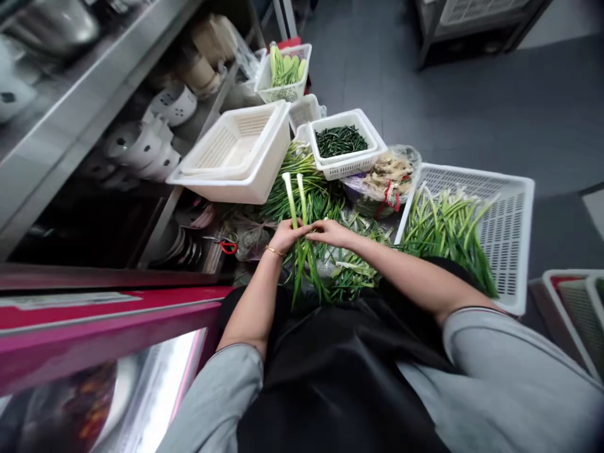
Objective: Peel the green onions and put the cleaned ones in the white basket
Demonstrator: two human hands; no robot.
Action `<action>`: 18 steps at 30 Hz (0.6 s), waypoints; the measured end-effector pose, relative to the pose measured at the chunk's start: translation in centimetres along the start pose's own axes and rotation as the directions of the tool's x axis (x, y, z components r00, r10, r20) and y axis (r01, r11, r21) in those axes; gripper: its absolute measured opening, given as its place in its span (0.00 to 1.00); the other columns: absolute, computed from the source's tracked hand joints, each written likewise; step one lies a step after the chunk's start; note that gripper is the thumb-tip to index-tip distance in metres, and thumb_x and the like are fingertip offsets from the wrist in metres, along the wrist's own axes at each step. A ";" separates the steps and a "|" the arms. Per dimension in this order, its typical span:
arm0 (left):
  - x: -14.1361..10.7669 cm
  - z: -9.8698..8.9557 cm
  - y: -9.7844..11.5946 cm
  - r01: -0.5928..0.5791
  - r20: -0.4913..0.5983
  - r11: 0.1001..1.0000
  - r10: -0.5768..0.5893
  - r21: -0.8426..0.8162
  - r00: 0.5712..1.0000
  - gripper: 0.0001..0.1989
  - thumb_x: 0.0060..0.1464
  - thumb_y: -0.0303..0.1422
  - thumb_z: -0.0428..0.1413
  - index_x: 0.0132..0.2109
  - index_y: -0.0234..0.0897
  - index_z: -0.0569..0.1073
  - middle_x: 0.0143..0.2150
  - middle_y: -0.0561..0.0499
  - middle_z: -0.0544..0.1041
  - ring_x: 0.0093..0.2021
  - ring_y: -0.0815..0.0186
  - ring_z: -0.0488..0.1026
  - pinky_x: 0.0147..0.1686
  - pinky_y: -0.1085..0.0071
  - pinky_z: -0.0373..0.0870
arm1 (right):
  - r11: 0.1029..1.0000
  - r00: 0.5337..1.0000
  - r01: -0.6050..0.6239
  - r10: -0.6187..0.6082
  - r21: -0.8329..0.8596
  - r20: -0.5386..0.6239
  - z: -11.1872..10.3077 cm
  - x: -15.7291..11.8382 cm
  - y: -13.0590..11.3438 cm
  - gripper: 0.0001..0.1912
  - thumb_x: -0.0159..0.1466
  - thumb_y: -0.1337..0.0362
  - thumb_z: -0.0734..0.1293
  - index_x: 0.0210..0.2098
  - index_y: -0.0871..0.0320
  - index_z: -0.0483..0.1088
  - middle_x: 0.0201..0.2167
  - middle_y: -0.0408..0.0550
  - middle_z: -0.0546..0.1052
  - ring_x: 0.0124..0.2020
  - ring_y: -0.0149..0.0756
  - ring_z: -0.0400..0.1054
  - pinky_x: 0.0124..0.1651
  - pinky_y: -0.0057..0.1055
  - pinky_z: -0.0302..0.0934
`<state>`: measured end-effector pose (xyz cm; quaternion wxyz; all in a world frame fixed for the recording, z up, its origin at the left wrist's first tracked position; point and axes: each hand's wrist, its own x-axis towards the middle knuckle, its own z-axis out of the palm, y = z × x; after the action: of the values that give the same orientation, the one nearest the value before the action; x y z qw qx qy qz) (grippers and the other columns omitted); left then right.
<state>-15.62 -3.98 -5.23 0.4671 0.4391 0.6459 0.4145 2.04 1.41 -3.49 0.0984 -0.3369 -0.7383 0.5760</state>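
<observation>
Two green onions [291, 200] stand with their white ends up, their green leaves hanging down over my lap. My left hand [285, 236] is closed around their stalks. Close beside it, my right hand [330, 233] has its fingers pinched together at the stalks, touching the left fingertips; what they pinch is too small to make out. Beyond my hands lies a pile of green onions [306, 167]. Loose leaves and trimmings [356, 277] are spread below and right of the hands. To the right, a white basket [507, 233] holds more green onions, white ends away from me.
Stacked white tubs [268, 170] stand at the back left, near a basket of green chillies [340, 141] and a bag of roots [389, 176]. Red-handled scissors [228, 245] lie left. A metal shelf [89, 94] and a pink-framed cabinet [117, 321] flank the left side.
</observation>
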 end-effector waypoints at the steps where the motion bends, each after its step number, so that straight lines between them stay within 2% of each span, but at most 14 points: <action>1: -0.9 0.1 0.7 -0.003 0.004 0.999 0.003 -0.034 1.000 0.20 0.37 0.43 0.66 0.24 0.33 0.67 0.18 0.57 0.64 0.19 0.75 0.60 0.20 0.77 0.56 | 0.994 0.999 -0.045 0.043 0.101 0.020 1.6 0.0 -0.4 0.09 0.61 0.64 0.66 0.37 0.64 0.72 0.24 0.45 0.75 0.24 0.31 0.70 0.31 0.27 0.66; 4: -3.3 0.4 1.2 0.023 0.059 0.988 -0.015 -0.153 0.998 0.20 0.39 0.45 0.64 0.29 0.33 0.70 0.21 0.56 0.67 0.19 0.74 0.63 0.19 0.76 0.58 | 0.932 0.992 -0.117 0.126 0.343 -0.006 4.1 -1.3 -0.9 0.05 0.63 0.68 0.63 0.33 0.63 0.69 0.21 0.42 0.73 0.19 0.29 0.68 0.26 0.26 0.66; 6: -4.7 0.9 0.8 0.040 0.092 0.981 -0.023 -0.192 0.995 0.20 0.40 0.44 0.64 0.33 0.33 0.71 0.22 0.56 0.68 0.19 0.74 0.63 0.17 0.77 0.57 | 0.927 0.987 -0.122 0.150 0.354 -0.052 4.6 -2.9 -1.0 0.06 0.64 0.68 0.61 0.33 0.62 0.68 0.22 0.43 0.74 0.20 0.28 0.68 0.26 0.25 0.66; 7: -5.3 1.2 0.5 0.042 0.096 0.981 -0.024 -0.191 0.995 0.20 0.39 0.43 0.65 0.34 0.32 0.71 0.21 0.56 0.68 0.18 0.74 0.62 0.16 0.77 0.55 | 0.950 0.986 -0.122 0.150 0.289 -0.077 4.6 -3.6 -1.0 0.06 0.64 0.68 0.60 0.33 0.62 0.68 0.22 0.43 0.74 0.20 0.28 0.68 0.26 0.24 0.64; 9: -6.3 2.1 0.2 0.023 0.086 0.986 -0.009 -0.163 0.996 0.18 0.39 0.41 0.64 0.33 0.32 0.71 0.19 0.57 0.66 0.17 0.75 0.59 0.16 0.78 0.52 | 0.993 0.985 -0.105 0.111 0.049 -0.132 4.6 -4.9 -1.1 0.07 0.62 0.70 0.60 0.31 0.62 0.69 0.22 0.43 0.73 0.18 0.26 0.65 0.25 0.23 0.61; 11: -7.1 2.8 0.4 -0.044 0.103 0.993 0.055 -0.107 0.993 0.16 0.42 0.41 0.62 0.31 0.32 0.70 0.19 0.56 0.68 0.17 0.76 0.57 0.17 0.77 0.52 | 0.983 0.984 -0.083 0.054 -0.164 -0.171 4.3 -5.8 -1.5 0.07 0.60 0.71 0.61 0.28 0.62 0.70 0.20 0.43 0.71 0.17 0.25 0.61 0.24 0.23 0.57; 12: -7.3 3.0 0.6 -0.087 0.138 0.993 0.097 -0.077 0.986 0.15 0.44 0.41 0.60 0.31 0.32 0.71 0.20 0.55 0.69 0.17 0.75 0.58 0.18 0.77 0.53 | 0.978 0.984 -0.083 0.051 -0.189 -0.169 3.9 -6.4 -1.7 0.06 0.58 0.71 0.62 0.27 0.62 0.70 0.19 0.42 0.69 0.16 0.25 0.59 0.23 0.23 0.55; 14: -7.6 2.4 1.3 -0.155 0.225 0.987 0.159 -0.039 0.961 0.14 0.48 0.41 0.58 0.32 0.32 0.72 0.22 0.53 0.72 0.20 0.74 0.60 0.21 0.76 0.55 | 0.995 0.990 -0.096 0.091 -0.041 -0.107 2.5 -8.0 -2.6 0.06 0.57 0.70 0.62 0.27 0.63 0.71 0.14 0.39 0.62 0.15 0.24 0.53 0.20 0.23 0.51; 16: -7.8 0.9 1.9 -0.183 0.270 0.983 0.182 -0.022 0.945 0.14 0.48 0.41 0.58 0.33 0.32 0.74 0.24 0.52 0.73 0.22 0.73 0.62 0.22 0.76 0.56 | 0.965 0.997 -0.059 0.072 0.254 -0.041 0.1 -10.6 -4.0 0.06 0.56 0.67 0.62 0.29 0.62 0.70 0.12 0.36 0.54 0.13 0.23 0.46 0.16 0.22 0.45; 17: -7.8 -0.1 2.1 -0.178 0.268 0.984 0.176 -0.019 0.947 0.14 0.46 0.40 0.59 0.33 0.32 0.75 0.23 0.52 0.72 0.22 0.72 0.62 0.22 0.76 0.55 | 0.918 0.998 0.006 0.020 0.396 -0.060 -1.5 -12.3 -4.8 0.06 0.56 0.66 0.62 0.30 0.62 0.70 0.12 0.34 0.51 0.13 0.23 0.43 0.15 0.22 0.43; 18: -7.8 -1.2 2.2 -0.161 0.253 0.987 0.161 -0.023 0.954 0.14 0.45 0.41 0.60 0.32 0.31 0.75 0.22 0.53 0.71 0.21 0.73 0.61 0.21 0.76 0.54 | 0.859 0.990 0.101 -0.040 0.502 -0.132 -3.1 -14.1 -5.7 0.05 0.56 0.65 0.63 0.30 0.61 0.69 0.13 0.33 0.49 0.13 0.22 0.41 0.14 0.22 0.42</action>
<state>-14.94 -11.01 -0.99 0.5111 0.5392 0.5425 0.3921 12.10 -5.38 6.13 0.2476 -0.3050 -0.5657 0.7250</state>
